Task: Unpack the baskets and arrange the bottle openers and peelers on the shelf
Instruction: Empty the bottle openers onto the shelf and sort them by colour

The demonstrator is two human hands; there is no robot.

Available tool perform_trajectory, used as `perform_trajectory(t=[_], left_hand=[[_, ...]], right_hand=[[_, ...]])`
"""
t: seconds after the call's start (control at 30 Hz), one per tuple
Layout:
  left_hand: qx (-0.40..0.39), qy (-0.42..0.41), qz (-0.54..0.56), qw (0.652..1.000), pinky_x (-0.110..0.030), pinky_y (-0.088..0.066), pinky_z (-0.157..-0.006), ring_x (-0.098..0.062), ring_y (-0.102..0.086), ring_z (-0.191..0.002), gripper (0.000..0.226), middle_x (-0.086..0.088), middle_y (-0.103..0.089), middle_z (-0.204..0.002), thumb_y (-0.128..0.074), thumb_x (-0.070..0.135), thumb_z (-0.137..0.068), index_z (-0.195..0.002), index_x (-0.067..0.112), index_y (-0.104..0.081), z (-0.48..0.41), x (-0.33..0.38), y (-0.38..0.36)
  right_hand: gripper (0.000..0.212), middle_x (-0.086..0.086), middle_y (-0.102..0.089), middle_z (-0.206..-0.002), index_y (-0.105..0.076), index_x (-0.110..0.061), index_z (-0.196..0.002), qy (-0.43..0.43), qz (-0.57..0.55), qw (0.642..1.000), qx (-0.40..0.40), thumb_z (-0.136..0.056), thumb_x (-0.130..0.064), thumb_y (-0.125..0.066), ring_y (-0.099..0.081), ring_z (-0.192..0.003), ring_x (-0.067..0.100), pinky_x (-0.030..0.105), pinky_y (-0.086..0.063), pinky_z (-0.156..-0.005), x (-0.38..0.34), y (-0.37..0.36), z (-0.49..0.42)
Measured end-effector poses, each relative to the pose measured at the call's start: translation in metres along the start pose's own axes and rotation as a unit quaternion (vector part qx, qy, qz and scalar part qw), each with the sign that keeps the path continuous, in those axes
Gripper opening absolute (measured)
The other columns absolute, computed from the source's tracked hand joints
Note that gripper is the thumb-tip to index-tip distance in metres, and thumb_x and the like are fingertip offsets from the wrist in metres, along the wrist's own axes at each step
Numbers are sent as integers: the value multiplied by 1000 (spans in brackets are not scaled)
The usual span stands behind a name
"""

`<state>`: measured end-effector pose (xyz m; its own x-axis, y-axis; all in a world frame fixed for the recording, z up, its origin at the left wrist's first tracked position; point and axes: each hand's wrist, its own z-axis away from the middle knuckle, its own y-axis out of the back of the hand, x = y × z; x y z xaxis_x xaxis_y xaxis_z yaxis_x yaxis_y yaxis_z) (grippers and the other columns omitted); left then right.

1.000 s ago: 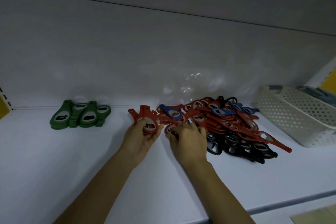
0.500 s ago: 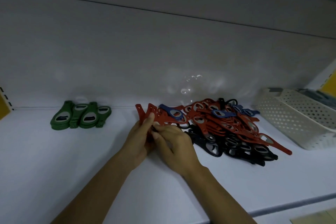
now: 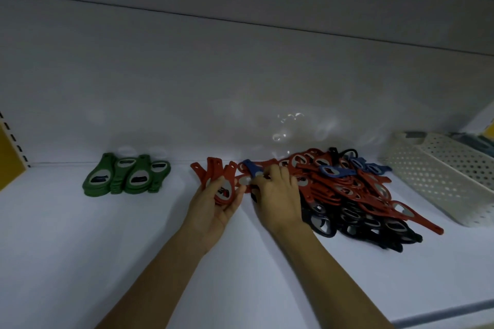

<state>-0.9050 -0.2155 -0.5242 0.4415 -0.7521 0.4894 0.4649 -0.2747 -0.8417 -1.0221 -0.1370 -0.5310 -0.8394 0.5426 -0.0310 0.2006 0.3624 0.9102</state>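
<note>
Fanning out from the left hand (image 3: 213, 203), a bunch of red bottle openers (image 3: 226, 181) sits clasped between thumb and curled fingers, handles pointing toward the back wall. The right hand (image 3: 278, 197) lies on the left edge of the mixed pile (image 3: 361, 195) (red, blue and black openers heaped on the shelf (image 3: 107, 248)), fingers curled down among them; whether they grip one I cannot tell. Green openers (image 3: 125, 175) lie in a row well to the left. A white basket (image 3: 441, 187) stands just right of the pile.
</note>
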Motion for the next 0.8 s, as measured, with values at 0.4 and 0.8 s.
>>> perform_trajectory(t=[0.4,0.8], left_hand=[[40,3,-20,999,-25,-59,-62,-22,-70,-83,27,-17,-68,-108,-54,18,-94,-116,4,-58,-1,-1,-2],[-35,-65,-170,983,-26,-56,-72,-19,-66,-106,41,-4,-68,-118,-59,21,-86,-127,19,-57,-3,-12,-3]], right_hand=[[7,1,-60,-96,-66,-14,-93,-58,-119,986,99,-88,-17,-63,-55,-90,20,31,-40,-77,9,8,6],[19,0,-68,-84,-65,-20,-90,-241,-626,739,64,-97,-12,-50,-66,-75,5,15,-53,-67,4,21,2]])
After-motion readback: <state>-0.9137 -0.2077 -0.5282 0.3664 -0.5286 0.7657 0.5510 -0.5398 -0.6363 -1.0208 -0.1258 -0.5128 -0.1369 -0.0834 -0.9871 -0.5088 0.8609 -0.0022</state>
